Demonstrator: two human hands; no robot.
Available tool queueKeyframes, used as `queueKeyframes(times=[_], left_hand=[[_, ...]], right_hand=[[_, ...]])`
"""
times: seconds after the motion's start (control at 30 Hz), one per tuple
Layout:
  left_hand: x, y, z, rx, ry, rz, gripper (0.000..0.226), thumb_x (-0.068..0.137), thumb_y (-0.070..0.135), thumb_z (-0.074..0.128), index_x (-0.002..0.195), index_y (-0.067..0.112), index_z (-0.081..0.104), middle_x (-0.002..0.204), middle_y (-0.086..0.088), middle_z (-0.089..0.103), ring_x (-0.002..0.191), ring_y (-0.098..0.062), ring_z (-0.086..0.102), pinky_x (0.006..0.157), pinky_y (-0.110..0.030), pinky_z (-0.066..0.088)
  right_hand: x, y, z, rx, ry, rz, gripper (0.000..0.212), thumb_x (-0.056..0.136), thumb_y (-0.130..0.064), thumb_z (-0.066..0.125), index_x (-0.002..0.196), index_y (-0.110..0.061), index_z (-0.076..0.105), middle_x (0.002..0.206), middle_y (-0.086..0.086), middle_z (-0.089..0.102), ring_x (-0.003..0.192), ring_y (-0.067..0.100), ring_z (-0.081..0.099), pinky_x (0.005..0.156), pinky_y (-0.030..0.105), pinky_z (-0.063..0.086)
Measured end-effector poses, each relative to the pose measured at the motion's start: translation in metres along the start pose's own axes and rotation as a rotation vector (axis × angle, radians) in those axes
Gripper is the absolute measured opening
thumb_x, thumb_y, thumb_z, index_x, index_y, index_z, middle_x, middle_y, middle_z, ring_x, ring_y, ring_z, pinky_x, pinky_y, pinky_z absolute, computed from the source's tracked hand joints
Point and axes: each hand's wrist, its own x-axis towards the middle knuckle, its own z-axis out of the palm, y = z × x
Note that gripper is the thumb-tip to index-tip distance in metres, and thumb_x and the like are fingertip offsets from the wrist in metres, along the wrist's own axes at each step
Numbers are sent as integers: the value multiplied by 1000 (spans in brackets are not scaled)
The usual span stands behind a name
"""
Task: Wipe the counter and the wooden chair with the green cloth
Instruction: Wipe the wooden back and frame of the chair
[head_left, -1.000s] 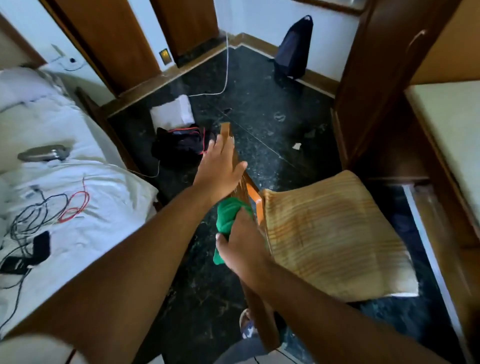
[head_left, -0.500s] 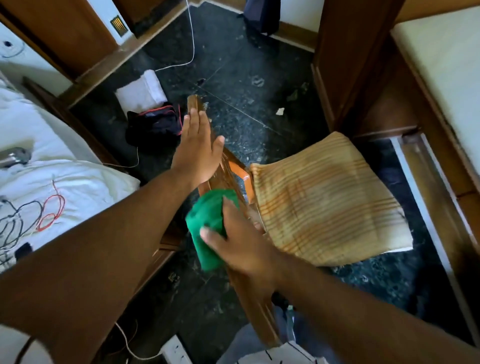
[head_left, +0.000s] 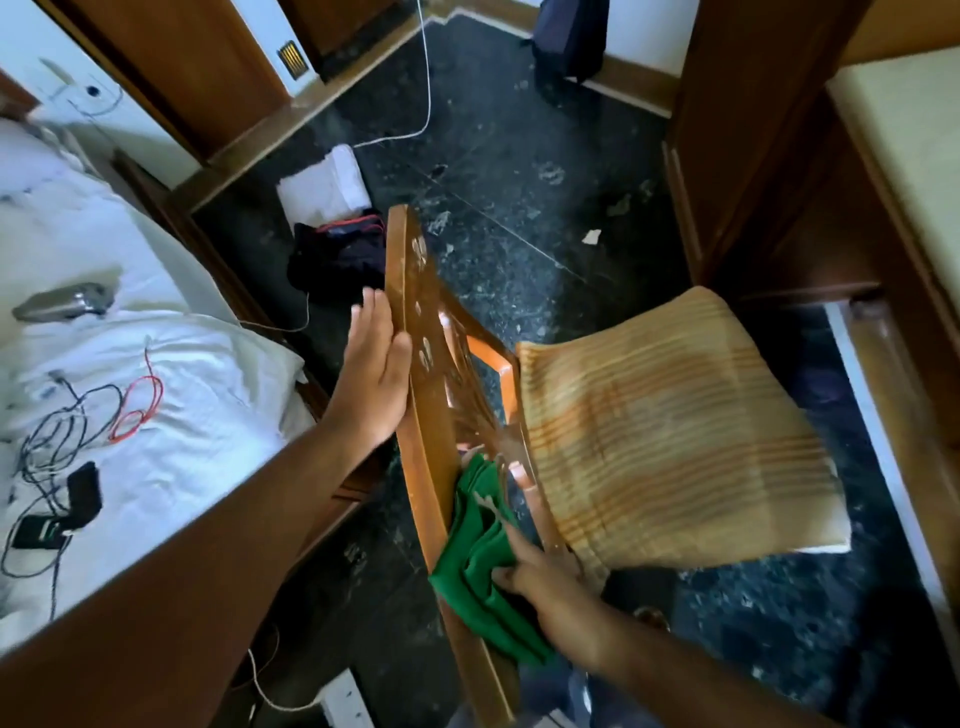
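The wooden chair (head_left: 426, 415) stands in the middle of the head view, its carved backrest towards me and a striped tan cushion (head_left: 670, 441) on its seat. My left hand (head_left: 371, 379) lies flat against the outer face of the backrest, fingers together and straight, gripping nothing. My right hand (head_left: 545, 577) presses the folded green cloth (head_left: 483, 566) against the lower part of the backrest, with some fingers poking through the slats. The counter (head_left: 909, 171), pale-topped, runs along the right edge.
A bed (head_left: 130, 364) with white sheets, tangled cables and a dark device fills the left side. On the dark stone floor lie a black bag (head_left: 337, 254), a white bundle (head_left: 324, 189) and a white cable. A dark wooden cabinet (head_left: 753, 130) stands right of the chair.
My right hand has slid the green cloth down the backrest, from its top edge onto the lower slats. My left hand has shifted from the top rail to the outer face.
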Motion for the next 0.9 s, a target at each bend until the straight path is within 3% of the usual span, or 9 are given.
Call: queueKeyframes(times=[0.1,0.2,0.33,0.4,0.47,0.57,0.7,0.83,0.9], left_hand=[[-13,-2,4,-114,61,94,50,105,29,25,154,21,23,152,44,9,143,18,-3,126,-40,0],[-9,-6,9,-251,30,-34,62,99,37,24,159,26,11,164,22,3,150,2,-11,127,-42,-5],[-4,-18,13,-299,9,-56,60,100,42,22,156,37,4,169,10,-2,153,-5,-11,127,-44,-5],[-3,-19,15,-317,16,-62,61,100,44,22,158,35,6,169,12,-2,153,-3,-10,127,-47,-3],[-4,-20,15,-297,18,-67,61,99,48,22,157,40,6,168,16,-1,154,-2,-8,127,-50,1],[-6,-17,13,-254,22,-66,55,99,50,21,152,51,5,168,19,-2,153,0,-7,127,-49,1],[-4,-13,12,-251,38,-78,51,99,48,23,147,56,10,168,15,2,154,-1,-6,127,-47,0],[-5,-13,13,-305,36,-86,54,94,57,26,146,57,12,168,15,4,154,-2,-4,127,-48,0],[-4,-11,13,-380,32,-111,55,95,57,28,148,57,16,168,13,8,155,-7,0,126,-51,3]], right_hand=[[31,-6,11,-50,100,-45,70,78,-11,45,128,-59,31,158,-6,28,142,17,39,117,37,35],[69,-41,8,-170,174,-221,70,85,-24,35,128,-78,26,162,-26,8,155,17,-1,126,52,2],[141,-128,-15,-299,191,-389,58,89,-63,31,142,-62,8,169,-4,-4,155,18,-7,124,52,-6],[180,-168,-33,-315,282,-471,102,75,-90,16,156,-29,4,169,7,-5,154,23,-10,124,45,-9],[206,-202,-44,-305,287,-486,79,92,-52,25,158,-13,7,168,10,-3,154,25,-9,125,50,-8],[223,-209,-54,-252,257,-450,85,79,-16,32,159,-15,4,169,7,-4,155,23,-8,125,53,-2],[187,-126,-40,-415,181,-577,87,76,-86,16,154,-51,-2,166,-21,-13,154,15,-15,123,55,-5],[156,-59,-29,-570,174,-699,76,72,-86,-5,144,-64,-17,150,-46,-25,143,-14,-21,123,33,-3],[176,-95,-34,-531,123,-706,58,91,-76,13,140,-70,-16,149,-46,-28,140,-13,-29,122,34,-18]])
